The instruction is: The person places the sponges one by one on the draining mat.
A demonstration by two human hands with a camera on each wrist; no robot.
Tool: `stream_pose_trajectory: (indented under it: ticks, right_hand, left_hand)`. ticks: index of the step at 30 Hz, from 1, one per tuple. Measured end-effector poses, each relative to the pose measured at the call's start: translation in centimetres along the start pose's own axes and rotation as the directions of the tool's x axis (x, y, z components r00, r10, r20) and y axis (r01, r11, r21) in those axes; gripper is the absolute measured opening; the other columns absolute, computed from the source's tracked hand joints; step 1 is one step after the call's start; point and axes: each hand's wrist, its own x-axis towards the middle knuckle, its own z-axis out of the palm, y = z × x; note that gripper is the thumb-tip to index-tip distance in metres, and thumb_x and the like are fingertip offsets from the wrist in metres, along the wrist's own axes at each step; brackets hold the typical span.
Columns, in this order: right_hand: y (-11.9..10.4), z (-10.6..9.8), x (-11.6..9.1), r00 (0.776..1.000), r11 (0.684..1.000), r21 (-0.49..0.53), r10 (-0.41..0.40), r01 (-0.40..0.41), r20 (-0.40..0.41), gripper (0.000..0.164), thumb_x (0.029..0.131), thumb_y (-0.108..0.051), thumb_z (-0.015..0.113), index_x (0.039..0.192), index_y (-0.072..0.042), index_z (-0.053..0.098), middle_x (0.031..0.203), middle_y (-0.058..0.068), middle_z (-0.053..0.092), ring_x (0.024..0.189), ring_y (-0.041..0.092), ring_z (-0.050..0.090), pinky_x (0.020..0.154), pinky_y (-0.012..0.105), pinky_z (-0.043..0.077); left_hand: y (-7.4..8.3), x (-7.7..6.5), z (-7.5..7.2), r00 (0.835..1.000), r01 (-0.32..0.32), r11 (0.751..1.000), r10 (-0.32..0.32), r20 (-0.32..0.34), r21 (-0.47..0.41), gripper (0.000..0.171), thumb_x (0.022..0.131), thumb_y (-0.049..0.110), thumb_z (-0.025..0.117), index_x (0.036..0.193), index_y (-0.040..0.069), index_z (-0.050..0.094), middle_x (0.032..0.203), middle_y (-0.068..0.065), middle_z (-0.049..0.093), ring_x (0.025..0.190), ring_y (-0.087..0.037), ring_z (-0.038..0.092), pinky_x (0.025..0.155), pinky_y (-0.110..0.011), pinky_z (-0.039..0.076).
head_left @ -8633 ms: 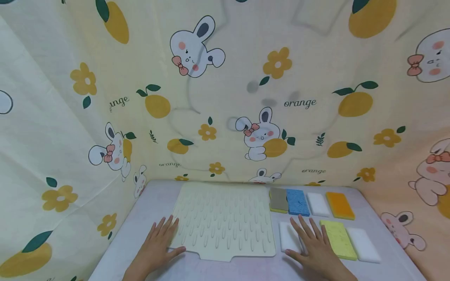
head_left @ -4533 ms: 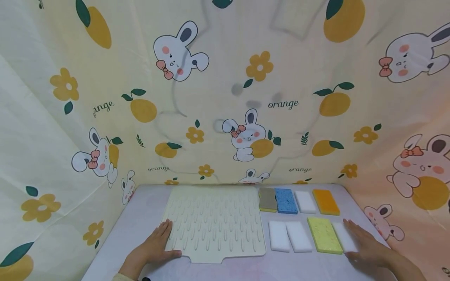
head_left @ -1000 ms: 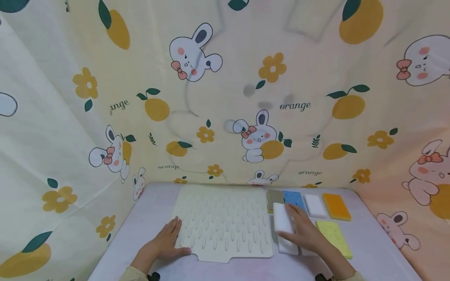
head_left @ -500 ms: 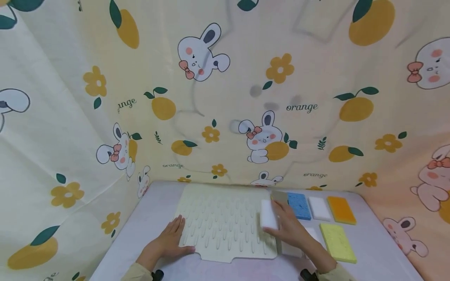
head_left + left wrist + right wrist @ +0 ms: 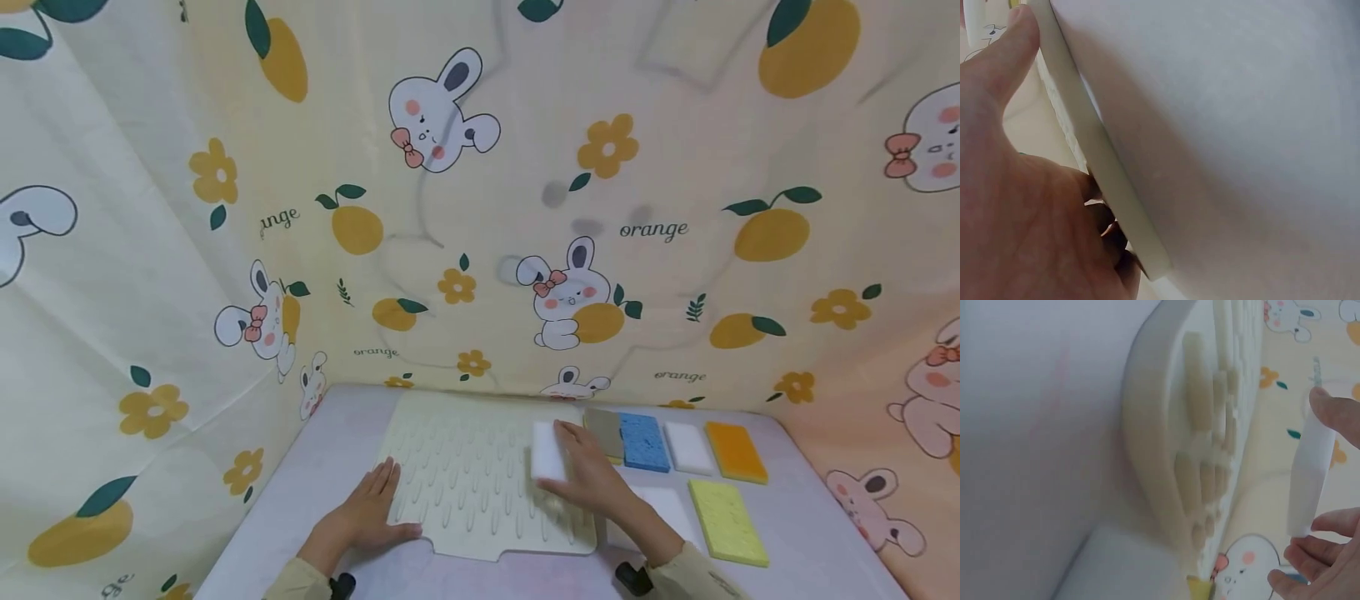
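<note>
My right hand (image 5: pixel 596 483) pinches a white sponge (image 5: pixel 547 450) between thumb and fingers, over the right part of a cream board with raised ridges (image 5: pixel 465 467). In the right wrist view the sponge (image 5: pixel 1310 469) is held up off the ridged board (image 5: pixel 1147 406). My left hand (image 5: pixel 363 512) rests at the board's left front corner, its fingers along the left edge and its thumb by the front edge. The left wrist view shows the thumb (image 5: pixel 1019 37) and the fingers touching the board's edge (image 5: pixel 1094 128).
Right of the board, a grey sponge (image 5: pixel 602 429), a blue one (image 5: pixel 643 442), a white one (image 5: pixel 687 447) and an orange one (image 5: pixel 737 452) make the back row. In front lie a yellow-green sponge (image 5: pixel 727 521) and white sponges (image 5: pixel 671 504) partly behind the right arm. Printed cloth (image 5: pixel 480 208) encloses the table.
My right hand went to the white sponge at the far right of the front row, picked it up and carried it left over the board. My left hand stays at the board's edge.
</note>
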Motion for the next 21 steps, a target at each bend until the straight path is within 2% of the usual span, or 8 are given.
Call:
stream_pose_trajectory:
  ticks: [3,5,11,15,21]
  right_hand:
    - [-0.5,0.6,0.6,1.000,1.000,-0.003,-0.001,0.001,0.001,0.112,0.085,-0.053,0.090,0.164,0.005,0.036,0.164,0.025,0.042,0.151,0.048,0.040,0.120,0.063,0.042]
    - [-1.1,0.8,0.9,1.000,1.000,0.000,-0.001,0.001,0.000,0.111,0.085,-0.053,0.090,0.164,0.005,0.036,0.164,0.025,0.042,0.151,0.047,0.041,0.120,0.062,0.042]
    - [-2.2,1.3,2.3,1.000,0.999,0.038,0.012,-0.012,-0.008,0.111,0.085,-0.049,0.091,0.164,0.005,0.036,0.165,0.024,0.042,0.152,0.043,0.040,0.120,0.059,0.044]
    - [-2.7,2.1,3.3,1.000,0.998,0.059,0.002,-0.002,-0.013,0.111,0.086,-0.048,0.091,0.163,0.008,0.035,0.165,0.025,0.041,0.153,0.044,0.038,0.120,0.058,0.043]
    - [-3.5,3.3,4.6,1.000,0.992,0.125,-0.010,0.012,-0.019,0.109,0.086,-0.043,0.092,0.162,0.009,0.035,0.164,0.028,0.040,0.151,0.047,0.038,0.119,0.060,0.043]
  left_hand:
    - [0.8,-0.4,-0.7,1.000,0.019,1.000,-0.019,0.022,0.019,0.123,0.090,0.074,0.072,0.166,-0.010,0.023,0.175,-0.031,0.015,0.163,-0.046,0.015,0.133,-0.057,0.019]
    - [0.8,-0.4,-0.7,1.000,0.018,1.000,-0.019,0.024,0.017,0.124,0.089,0.075,0.071,0.166,-0.010,0.023,0.175,-0.030,0.015,0.163,-0.046,0.015,0.133,-0.058,0.019]
    - [0.0,0.2,0.1,1.000,-0.007,1.000,0.008,0.015,-0.018,0.131,0.088,0.085,0.062,0.167,-0.009,0.018,0.176,-0.030,0.010,0.164,-0.046,0.010,0.133,-0.061,0.014]
    - [-0.3,0.2,0.4,1.000,-0.027,0.999,0.027,-0.003,-0.039,0.133,0.086,0.086,0.063,0.166,-0.011,0.017,0.175,-0.032,0.011,0.163,-0.050,0.010,0.132,-0.064,0.013]
    - [-0.7,0.6,0.8,1.000,-0.015,1.000,0.015,0.015,-0.010,0.134,0.087,0.087,0.060,0.167,-0.009,0.014,0.176,-0.031,0.008,0.163,-0.049,0.008,0.133,-0.062,0.010]
